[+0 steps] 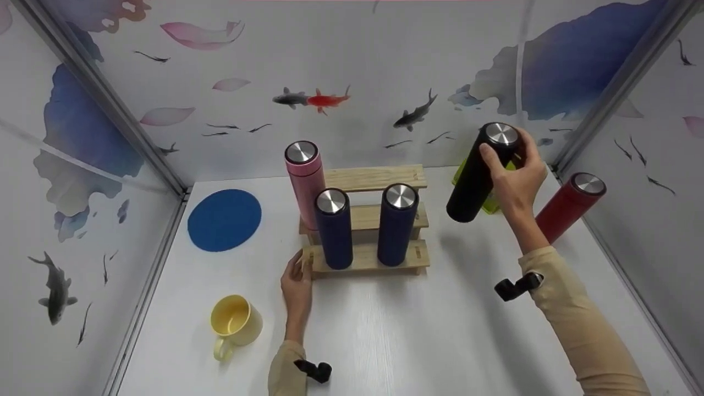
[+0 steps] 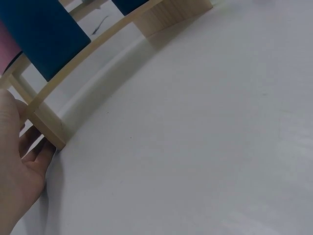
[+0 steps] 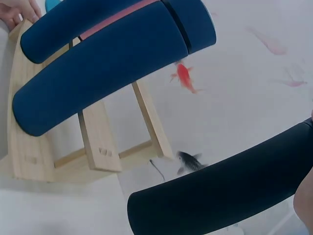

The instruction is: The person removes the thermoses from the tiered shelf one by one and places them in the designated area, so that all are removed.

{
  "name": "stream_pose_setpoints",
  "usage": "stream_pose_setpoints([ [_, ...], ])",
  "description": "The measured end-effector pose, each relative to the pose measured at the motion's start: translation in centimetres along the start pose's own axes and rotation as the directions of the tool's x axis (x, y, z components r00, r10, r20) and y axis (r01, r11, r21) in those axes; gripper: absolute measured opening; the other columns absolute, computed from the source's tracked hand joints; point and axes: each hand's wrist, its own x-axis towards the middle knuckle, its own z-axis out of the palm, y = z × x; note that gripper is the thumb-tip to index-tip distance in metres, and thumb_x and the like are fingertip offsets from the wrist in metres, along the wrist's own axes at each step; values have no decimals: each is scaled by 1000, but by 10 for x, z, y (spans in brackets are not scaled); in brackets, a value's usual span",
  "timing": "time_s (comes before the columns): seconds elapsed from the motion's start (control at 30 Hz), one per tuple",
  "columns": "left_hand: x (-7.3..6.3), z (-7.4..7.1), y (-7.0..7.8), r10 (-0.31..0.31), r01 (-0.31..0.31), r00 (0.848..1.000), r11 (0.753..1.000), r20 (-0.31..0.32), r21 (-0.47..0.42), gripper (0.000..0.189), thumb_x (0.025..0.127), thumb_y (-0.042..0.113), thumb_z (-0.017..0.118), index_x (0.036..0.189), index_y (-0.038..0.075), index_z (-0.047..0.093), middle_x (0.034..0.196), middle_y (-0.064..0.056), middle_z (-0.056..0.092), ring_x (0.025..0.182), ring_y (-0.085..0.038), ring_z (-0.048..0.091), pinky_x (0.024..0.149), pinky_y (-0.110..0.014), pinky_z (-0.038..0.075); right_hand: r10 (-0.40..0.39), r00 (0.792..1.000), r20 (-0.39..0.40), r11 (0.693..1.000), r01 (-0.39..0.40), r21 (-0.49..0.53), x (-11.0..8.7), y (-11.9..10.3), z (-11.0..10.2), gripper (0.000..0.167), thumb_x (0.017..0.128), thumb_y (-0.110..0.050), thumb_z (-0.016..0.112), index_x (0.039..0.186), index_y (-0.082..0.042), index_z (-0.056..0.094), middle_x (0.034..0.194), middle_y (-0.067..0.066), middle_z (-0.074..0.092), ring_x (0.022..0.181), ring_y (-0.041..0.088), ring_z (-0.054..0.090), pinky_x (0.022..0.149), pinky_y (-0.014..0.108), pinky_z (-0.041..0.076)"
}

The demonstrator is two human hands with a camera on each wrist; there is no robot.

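Note:
My right hand (image 1: 520, 179) holds a black thermos (image 1: 472, 179) by its upper part, tilted and raised above the table to the right of a three-step wooden rack (image 1: 363, 256). In the right wrist view, the black thermos (image 3: 220, 188) fills the lower right. My left hand (image 1: 297, 283) grips the left end of the rack's lowest step; its fingers (image 2: 41, 154) lie beside the end leg. Two dark blue thermoses, one left (image 1: 334, 231) and one right (image 1: 397, 225), stand on that lowest step. A pink thermos (image 1: 306, 187) stands behind them at the rack's left.
A red thermos (image 1: 569, 209) is on the far right, partly behind my right forearm. Behind the black thermos shows a yellow-green object (image 1: 491, 202), mostly hidden. On the left are a blue round mat (image 1: 224, 220) and a yellow mug (image 1: 236, 322). Printed walls (image 1: 363, 49) enclose the table.

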Motion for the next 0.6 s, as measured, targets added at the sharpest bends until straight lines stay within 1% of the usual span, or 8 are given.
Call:
stream_pose_setpoints([
  [0.1, -2, 0, 3, -9, 9, 1000, 1000, -4, 4, 42, 102, 10, 60, 144, 4, 55, 141, -22, 60, 133, -35, 57, 95, -28, 57, 2, 1000, -20, 1000, -3, -29, 0, 7, -6, 58, 85, -29, 82, 137, -15, 61, 128, 8, 66, 113, 13, 62, 101, 25, 52],
  [0.13, -2, 0, 3, -14, 14, 1000, 1000, -5, 2, 42, 102, 10, 60, 144, 5, 55, 141, -22, 60, 134, -35, 56, 96, -29, 57, 7, 1000, -29, 999, -8, -38, -1, 5, -8, 58, 85, -28, 82, 137, -14, 62, 128, 9, 66, 113, 14, 62, 101, 25, 52],
  [0.17, 0, 1, -3, -15, 15, 1000, 1000, -11, 2, 42, 102, 12, 61, 144, 6, 55, 141, -22, 60, 134, -35, 56, 96, -29, 56, 12, 999, -35, 999, -14, -43, -1, 8, -10, 58, 85, -27, 82, 137, -14, 62, 128, 9, 66, 113, 14, 62, 100, 25, 51],
  [0.33, 13, 4, -31, -12, 12, 998, 1000, -54, 2, 40, 101, 18, 64, 141, 14, 60, 138, -17, 63, 127, -31, 62, 87, -23, 57, 58, 997, -47, 994, -62, -94, 0, 19, -22, 59, 85, -30, 82, 138, -15, 61, 130, 7, 65, 116, 15, 62, 105, 27, 50],
  [0.37, 15, 4, -36, -8, 8, 998, 1000, -63, 3, 40, 101, 19, 65, 140, 15, 60, 138, -16, 64, 127, -29, 62, 85, -21, 57, 59, 997, -48, 993, -64, -99, 1, 25, -25, 60, 84, -32, 83, 138, -17, 61, 131, 6, 65, 117, 15, 62, 105, 28, 50],
  [0.4, 15, 5, -36, -6, 6, 998, 1000, -67, 4, 39, 101, 18, 65, 140, 15, 61, 138, -17, 64, 126, -29, 62, 84, -20, 56, 61, 997, -51, 992, -66, -107, 1, 27, -27, 60, 84, -32, 83, 138, -17, 62, 131, 5, 65, 118, 15, 62, 106, 28, 50],
  [0.47, 15, 4, -35, -8, 9, 998, 1000, -67, 6, 40, 101, 18, 65, 140, 15, 60, 139, -17, 63, 129, -29, 60, 89, -21, 55, 56, 997, -60, 993, -62, -105, 1, 31, -30, 59, 83, -32, 83, 137, -17, 62, 130, 5, 66, 118, 16, 63, 106, 29, 51],
  [0.6, 16, 5, -34, -22, 23, 998, 1000, -64, 9, 40, 101, 20, 65, 141, 14, 60, 140, -17, 62, 132, -30, 58, 100, -31, 55, 58, 996, -72, 989, -66, -129, 1, 40, -37, 59, 83, -32, 84, 136, -18, 63, 131, 5, 66, 119, 17, 63, 106, 30, 51],
])
